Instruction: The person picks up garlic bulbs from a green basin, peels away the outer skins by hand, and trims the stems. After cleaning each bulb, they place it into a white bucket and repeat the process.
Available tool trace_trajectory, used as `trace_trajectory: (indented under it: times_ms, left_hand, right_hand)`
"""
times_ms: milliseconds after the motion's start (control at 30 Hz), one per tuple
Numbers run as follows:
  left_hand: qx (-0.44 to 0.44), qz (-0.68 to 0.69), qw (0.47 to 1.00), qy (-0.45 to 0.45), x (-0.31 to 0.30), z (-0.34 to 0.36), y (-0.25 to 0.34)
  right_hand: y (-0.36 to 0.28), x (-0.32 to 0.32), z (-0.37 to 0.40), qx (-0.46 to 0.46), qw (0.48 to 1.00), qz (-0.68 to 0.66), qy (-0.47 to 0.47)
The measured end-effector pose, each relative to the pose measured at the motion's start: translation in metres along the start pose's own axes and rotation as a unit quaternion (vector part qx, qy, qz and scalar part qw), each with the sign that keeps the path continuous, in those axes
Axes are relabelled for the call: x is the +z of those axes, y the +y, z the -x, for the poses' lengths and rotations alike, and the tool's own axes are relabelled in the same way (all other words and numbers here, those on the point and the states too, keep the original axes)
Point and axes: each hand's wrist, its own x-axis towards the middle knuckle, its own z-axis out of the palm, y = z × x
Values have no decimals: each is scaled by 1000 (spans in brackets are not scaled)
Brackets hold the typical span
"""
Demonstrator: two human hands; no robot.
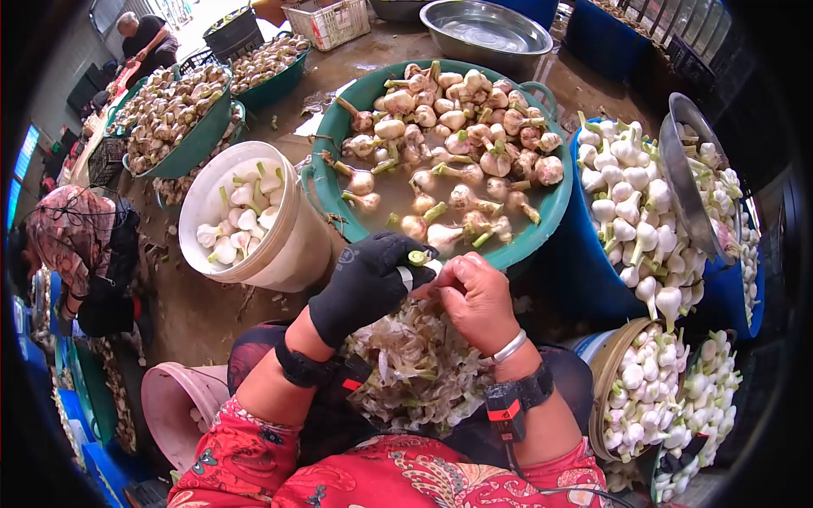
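My left hand, in a black glove, is closed around a garlic bulb whose cut green stem end points up. Bare and wearing a silver bangle, my right hand pinches at the bulb's right side with thumb and fingers; whatever is between its fingertips is too small to tell. Both hands are close together at the near rim of a green tub of unpeeled garlic in murky water. Below them a heap of papery garlic skins lies between the knees.
White bucket with peeled garlic at left; pink bucket lower left. Blue barrel and tan-rimmed bucket, both full of white garlic, at right. Metal basin of water behind. Other people at far left and upper left.
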Motion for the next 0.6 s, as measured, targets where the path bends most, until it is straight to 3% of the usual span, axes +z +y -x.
trace_trajectory:
  times_ms: [167, 200, 233, 300, 333, 367, 400, 433, 467, 500, 533, 567, 600]
  left_hand:
    - [11, -26, 999, 29, -8, -1, -4]
    - [-129, 197, 971, 49, -11, -1, -2]
    - [-256, 409, 874, 64, -14, -2, -1]
    - [-244, 448, 858, 67, -17, -1, -13]
    - [-219, 451, 862, 78, -16, 1, -17]
    - [-196, 455, 864, 88, -14, 2, -20]
    - [-247, 536, 801, 100, -17, 1, -22]
    - [-246, 535, 802, 100, -17, 3, -24]
    - [-138, 394, 904, 95, -16, 6, -26]
    - [-25, 239, 967, 86, -15, 7, -26]
    - [-155, 401, 900, 69, -16, 7, -24]
    - [-278, 543, 791, 48, -19, 4, -16]
    - [-280, 545, 789, 44, -16, 4, -16]
  right_hand:
    - [-1, 12, 4, -12, 999, 32, -14]
    - [-1, 14, 8, -34, 996, 85, -24]
    - [0, 16, 12, -55, 988, 138, -32]
    - [3, 27, 25, -17, 974, 177, -142]
    - [1, 31, 27, 44, 955, 224, -189]
    - [3, 30, 28, 43, 955, 225, -189]
    - [7, 29, 29, 64, 945, 235, -217]
    - [12, 29, 29, 86, 935, 243, -244]
    - [13, 28, 22, 77, 956, 180, -218]
    - [10, 24, 21, 112, 984, 46, -132]
    - [5, 18, 17, 146, 984, -51, -89]
    - [1, 13, 10, 178, 972, -147, -45]
    - [2, 11, 13, 182, 971, -147, -42]
